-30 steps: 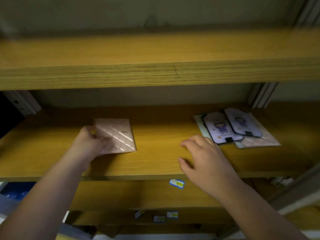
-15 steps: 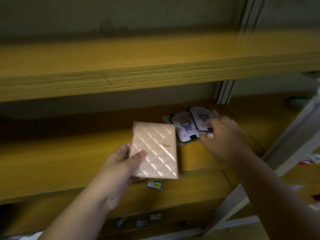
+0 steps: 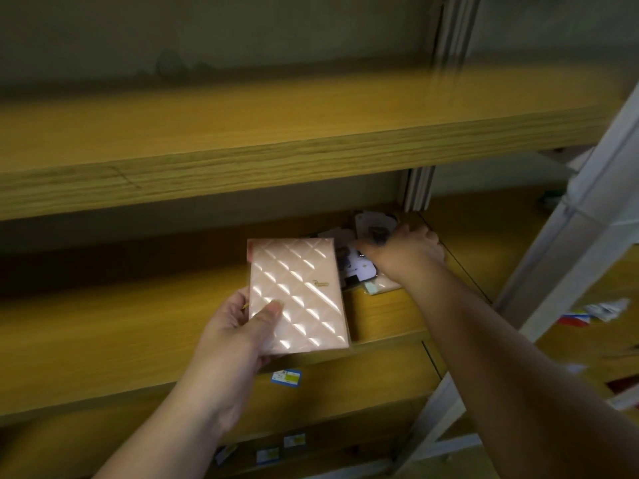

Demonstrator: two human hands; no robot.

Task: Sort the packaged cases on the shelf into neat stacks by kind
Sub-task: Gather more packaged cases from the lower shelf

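While the left hand (image 3: pixel 238 335) grips the pink quilted case (image 3: pixel 299 293) upright before the shelf (image 3: pixel 103 340), the right hand (image 3: pixel 403 252), nearer, grasps the cartoon-printed cases (image 3: pixel 363 267) lying rightward at the back.

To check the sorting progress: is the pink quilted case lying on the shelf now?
No, the left hand holds the pink quilted case up in front of the shelf, thumb on its face.

Head view, facing down (close) onto wooden shelf (image 3: pixel 103 340)
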